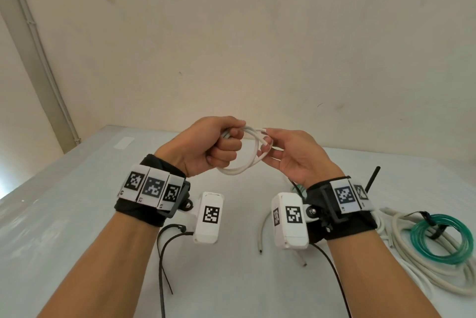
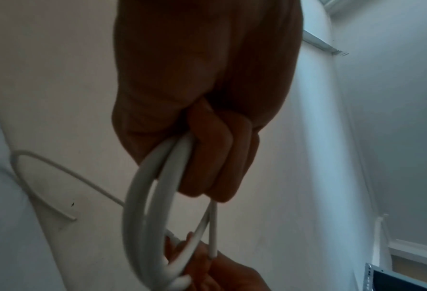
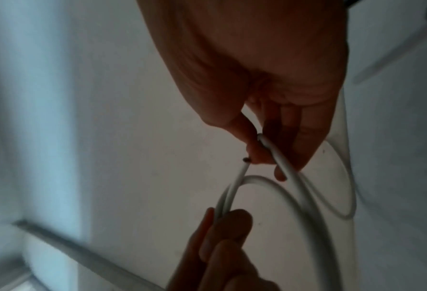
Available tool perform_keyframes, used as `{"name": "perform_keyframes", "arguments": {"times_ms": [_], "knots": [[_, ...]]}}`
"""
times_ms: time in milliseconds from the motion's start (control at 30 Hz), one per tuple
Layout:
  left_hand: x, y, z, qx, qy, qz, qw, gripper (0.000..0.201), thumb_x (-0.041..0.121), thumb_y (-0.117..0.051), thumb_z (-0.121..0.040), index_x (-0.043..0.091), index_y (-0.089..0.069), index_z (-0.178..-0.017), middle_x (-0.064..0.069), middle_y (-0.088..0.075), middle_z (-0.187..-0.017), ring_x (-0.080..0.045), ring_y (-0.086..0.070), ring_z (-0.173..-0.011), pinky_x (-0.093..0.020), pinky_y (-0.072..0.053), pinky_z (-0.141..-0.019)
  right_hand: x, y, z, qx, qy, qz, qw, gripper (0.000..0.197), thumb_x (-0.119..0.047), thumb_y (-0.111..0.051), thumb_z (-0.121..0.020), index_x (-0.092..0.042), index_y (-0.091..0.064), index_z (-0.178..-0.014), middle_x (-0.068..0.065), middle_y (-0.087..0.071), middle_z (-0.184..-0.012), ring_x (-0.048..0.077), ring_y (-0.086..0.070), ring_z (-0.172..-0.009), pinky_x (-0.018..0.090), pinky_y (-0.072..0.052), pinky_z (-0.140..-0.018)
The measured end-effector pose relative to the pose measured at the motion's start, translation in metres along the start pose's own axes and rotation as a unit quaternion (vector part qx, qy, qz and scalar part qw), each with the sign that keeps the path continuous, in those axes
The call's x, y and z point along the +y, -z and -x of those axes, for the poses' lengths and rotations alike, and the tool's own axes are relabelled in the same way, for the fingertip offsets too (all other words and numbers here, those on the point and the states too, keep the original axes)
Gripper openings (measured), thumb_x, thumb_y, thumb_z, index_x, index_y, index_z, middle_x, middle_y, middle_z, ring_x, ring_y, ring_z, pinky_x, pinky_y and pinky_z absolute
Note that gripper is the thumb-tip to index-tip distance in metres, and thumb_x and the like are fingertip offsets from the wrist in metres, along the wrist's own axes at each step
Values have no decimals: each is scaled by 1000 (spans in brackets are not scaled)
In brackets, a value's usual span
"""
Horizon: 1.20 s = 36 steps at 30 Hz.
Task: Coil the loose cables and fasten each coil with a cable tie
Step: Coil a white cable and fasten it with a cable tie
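Observation:
A white cable is wound into a small coil held above the table between both hands. My left hand grips one side of the loops in a fist; the left wrist view shows the white cable coming out under its curled fingers. My right hand pinches the opposite side of the coil between thumb and fingers. In the right wrist view the white cable passes under the thumb, and a cut end with a dark tip sticks out. Black cable ties lie on the table below my left wrist.
At the right of the white table lies a green tube coil bound with a black tie, on top of thick beige cable loops. Loose thin cable ends lie under my right wrist. A black antenna stands behind it. A wall is close behind.

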State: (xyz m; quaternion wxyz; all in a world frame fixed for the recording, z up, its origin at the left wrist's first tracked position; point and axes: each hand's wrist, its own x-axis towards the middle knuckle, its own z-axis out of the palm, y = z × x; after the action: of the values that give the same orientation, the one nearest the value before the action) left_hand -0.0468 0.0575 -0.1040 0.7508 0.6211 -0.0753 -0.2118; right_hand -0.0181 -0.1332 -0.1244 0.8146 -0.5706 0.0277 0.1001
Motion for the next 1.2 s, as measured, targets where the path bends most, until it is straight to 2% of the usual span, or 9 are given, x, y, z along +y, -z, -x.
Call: {"name": "perform_keyframes", "arguments": {"times_ms": [200, 400, 467, 567, 700, 833, 967, 1100, 1200], "knots": [[8, 7, 11, -33, 26, 3, 999, 37, 30, -39, -105, 22, -36, -68, 11, -11, -52, -9, -4, -44, -20, -6, -37, -1, -1, 1, 5, 32, 51, 998, 18, -5, -65, -98, 5, -69, -113, 6, -61, -69, 20, -64, -63, 32, -61, -65], [1, 2, 4, -10, 72, -66, 995, 40, 27, -41, -106, 22, -37, -67, 10, -20, -48, -4, -12, -38, -18, -9, -35, -6, 6, 2, -27, 101, 117, 988, 7, -3, -61, -100, -7, -67, -102, 7, -66, -84, 19, -66, -81, 35, -61, -79], [-3, -2, 1, -12, 91, -91, 992, 39, 26, -41, -107, 22, -36, -68, 10, -20, -49, -3, -16, -35, -17, -11, -34, -3, 2, 1, -5, 146, 198, 969, 6, -15, -66, -100, -11, -67, -95, 3, -61, -83, 15, -58, -77, 32, -55, -75], [-6, -9, -4, -13, 114, -113, 987, 40, 26, -39, -108, 22, -35, -69, 9, -20, -49, -4, -15, -35, -16, -11, -33, 2, -2, -1, 43, 202, 272, 940, 24, -32, -67, -100, -14, -66, -84, -6, -54, -68, 9, -47, -64, 28, -43, -64], [-11, -10, -9, 10, 123, -106, 987, 38, 26, -37, -108, 22, -35, -70, 9, -19, -50, -4, -15, -36, -17, -10, -34, 1, -3, 1, 43, 222, 276, 934, 27, -32, -62, -103, -11, -68, -88, -7, -62, -71, 5, -46, -53, 25, -42, -56], [-17, -11, -16, 10, 121, -50, 991, 41, 35, -32, -108, 20, -37, -70, 9, -19, -51, -4, -16, -37, -18, -9, -37, 0, -8, 4, 3, 223, 261, 939, 15, -25, -62, -103, -12, -70, -107, 2, -68, -78, 11, -50, -57, 26, -46, -56], [-20, -6, -18, -56, 121, 70, 989, 51, 51, -25, -103, 14, -45, -75, 7, -24, -53, -7, -16, -44, -20, -11, -43, -1, -9, 4, -9, 225, 233, 946, 15, -24, -64, -102, -19, -77, -105, 3, -68, -81, 13, -57, -65, 27, -53, -67], [-21, 0, -21, -98, 100, 178, 974, 81, 68, -19, -99, -1, -62, -94, 3, -30, -62, -10, -20, -54, -22, -19, -46, -3, -10, 6, -28, 231, 222, 947, 14, -24, -68, -99, -20, -81, -104, 3, -68, -83, 11, -55, -61, 30, -52, -71], [-20, 3, -21, -117, 83, 221, 965, 99, 73, -17, -97, -12, -66, -107, 2, -31, -67, -10, -21, -58, -23, -20, -50, -3, -8, 5, -29, 234, 226, 945, 14, -22, -68, -99, -18, -81, -103, 3, -67, -84, 5, -54, -60, 21, -48, -66]]}}
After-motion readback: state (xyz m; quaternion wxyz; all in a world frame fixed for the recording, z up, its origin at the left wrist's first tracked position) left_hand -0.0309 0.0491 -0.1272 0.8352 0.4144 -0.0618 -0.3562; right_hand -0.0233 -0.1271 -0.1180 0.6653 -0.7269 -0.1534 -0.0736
